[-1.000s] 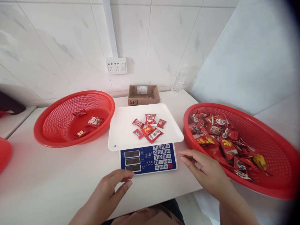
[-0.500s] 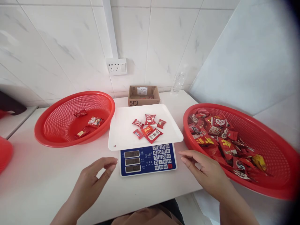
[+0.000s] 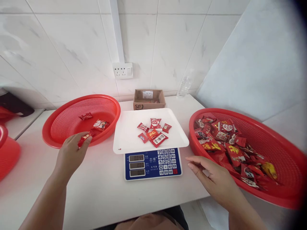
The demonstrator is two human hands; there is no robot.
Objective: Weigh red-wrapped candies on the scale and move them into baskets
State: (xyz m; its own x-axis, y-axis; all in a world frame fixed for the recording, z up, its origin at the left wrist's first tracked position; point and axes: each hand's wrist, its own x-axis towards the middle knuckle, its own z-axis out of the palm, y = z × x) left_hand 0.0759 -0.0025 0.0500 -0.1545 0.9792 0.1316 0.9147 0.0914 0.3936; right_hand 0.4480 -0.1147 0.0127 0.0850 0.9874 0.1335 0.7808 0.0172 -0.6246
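Observation:
A white weighing tray (image 3: 127,134) sits on a blue electronic scale (image 3: 165,161) at the middle of the table, with several red-wrapped candies (image 3: 153,134) on it. My left hand (image 3: 72,151) reaches over the near rim of the left red basket (image 3: 55,118), fingers loosely apart, its fingertips at a red candy (image 3: 83,139) lying inside. Two more candies lie deeper in that basket. My right hand (image 3: 213,179) rests open near the table's front edge, between the scale and the right red basket (image 3: 263,118), which holds a heap of red candies (image 3: 227,140).
A small cardboard box (image 3: 149,99) stands behind the scale by the tiled wall, with a clear plastic bottle (image 3: 184,86) to its right and a wall socket (image 3: 122,70) above. Part of another red basket (image 3: 7,153) shows at the far left.
My left hand has moved from the scale's front left corner leftward and away to the left basket's rim. My right hand has barely moved. The view has shifted slightly.

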